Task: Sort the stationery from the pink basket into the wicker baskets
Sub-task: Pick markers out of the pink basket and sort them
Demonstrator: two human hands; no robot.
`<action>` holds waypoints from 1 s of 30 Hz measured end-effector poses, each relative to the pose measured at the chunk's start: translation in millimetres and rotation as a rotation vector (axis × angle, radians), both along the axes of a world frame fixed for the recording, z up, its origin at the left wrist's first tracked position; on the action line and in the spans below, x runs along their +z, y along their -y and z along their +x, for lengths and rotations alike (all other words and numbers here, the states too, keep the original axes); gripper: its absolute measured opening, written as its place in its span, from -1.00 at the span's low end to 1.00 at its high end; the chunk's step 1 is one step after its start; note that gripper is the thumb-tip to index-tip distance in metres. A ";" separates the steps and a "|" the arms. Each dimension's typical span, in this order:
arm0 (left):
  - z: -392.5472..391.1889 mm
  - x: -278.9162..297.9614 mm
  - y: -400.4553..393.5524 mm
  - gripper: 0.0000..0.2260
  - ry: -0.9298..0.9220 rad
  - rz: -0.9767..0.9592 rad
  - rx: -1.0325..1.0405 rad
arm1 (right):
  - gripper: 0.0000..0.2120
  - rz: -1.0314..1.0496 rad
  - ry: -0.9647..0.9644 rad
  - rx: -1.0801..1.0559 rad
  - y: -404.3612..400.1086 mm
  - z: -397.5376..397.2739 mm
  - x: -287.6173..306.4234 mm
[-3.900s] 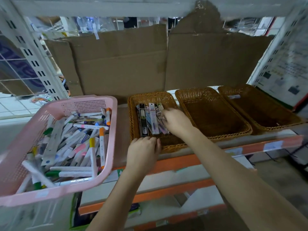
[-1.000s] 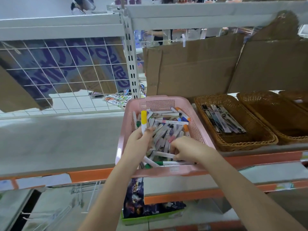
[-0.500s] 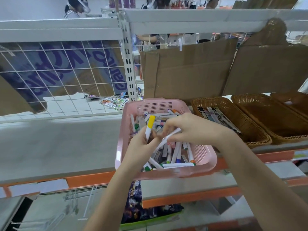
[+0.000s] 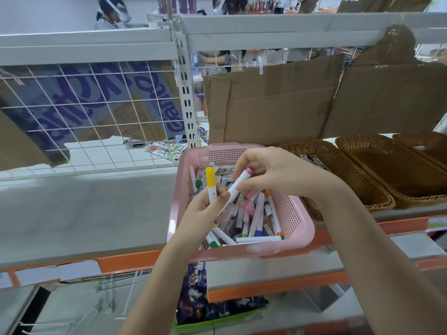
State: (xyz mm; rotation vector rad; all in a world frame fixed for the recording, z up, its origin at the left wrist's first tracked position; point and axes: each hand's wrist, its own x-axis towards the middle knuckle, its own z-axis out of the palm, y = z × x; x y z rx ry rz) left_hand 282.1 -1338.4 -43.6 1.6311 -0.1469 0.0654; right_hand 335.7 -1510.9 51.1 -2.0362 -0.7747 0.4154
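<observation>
Cardboard sheets (image 4: pixel 273 102) back the shelf (image 4: pixel 84 209). Pink basket (image 4: pixel 300 228) of markers beside three wicker baskets (image 4: pixel 377 180); nearest apparently holds packets. Left hand (image 4: pixel 205 211) grips yellow-capped marker (image 4: pixel 211 183); right hand (image 4: pixel 268 172) pinches pink-capped marker (image 4: pixel 238 183) above basket.

Left hand (image 4: pixel 205 209), right hand (image 4: pixel 271 172) both curled, gripping.

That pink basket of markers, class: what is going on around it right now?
A person is sorting markers at a shop shelf. The left hand holds a yellow-capped marker upright, while the right hand pinches a pink-capped marker above the pink basket, which is full of markers. Of the wicker baskets to the right, the nearest wicker basket holds a few packaged items; neither marker has gone into one yet.
</observation>
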 end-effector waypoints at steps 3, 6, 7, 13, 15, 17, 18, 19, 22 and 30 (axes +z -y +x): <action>-0.8 -0.2 3.7 -0.77 0.028 0.096 -0.006 | -0.83 0.073 0.032 -0.035 -5.3 -3.7 -1.5; 1.1 -0.1 8.7 -0.76 0.037 0.149 -0.007 | -0.81 0.077 0.094 -0.033 -13.8 -6.9 -2.0; 1.8 -0.6 8.7 -0.73 0.035 0.150 0.003 | -0.81 0.066 0.112 -0.027 -15.3 -7.5 -2.1; 1.6 0.3 6.3 -0.78 0.036 0.098 0.068 | -0.86 0.190 0.041 -0.072 -1.9 -3.9 -2.3; 2.6 0.5 4.5 -0.79 0.048 0.050 0.118 | -0.86 0.356 -0.043 -0.140 7.8 0.1 -4.8; 3.8 1.8 3.5 -0.70 0.063 0.002 0.180 | -0.83 0.588 -0.196 -0.187 12.8 2.5 -12.7; 4.3 2.8 3.5 -0.66 0.070 -0.013 0.201 | -0.81 0.703 -0.287 -0.198 12.1 2.0 -18.9; 4.8 3.8 3.8 -0.65 0.080 -0.021 0.213 | -0.79 0.794 -0.371 -0.201 10.0 0.8 -27.1; 5.1 9.2 7.9 -0.76 0.112 -0.082 0.218 | -0.80 0.796 -0.450 -0.226 -2.6 -6.6 -56.9; 15.8 9.9 17.5 -0.77 0.115 -0.096 0.359 | -0.91 0.349 -0.154 -0.271 -33.9 -15.5 -88.2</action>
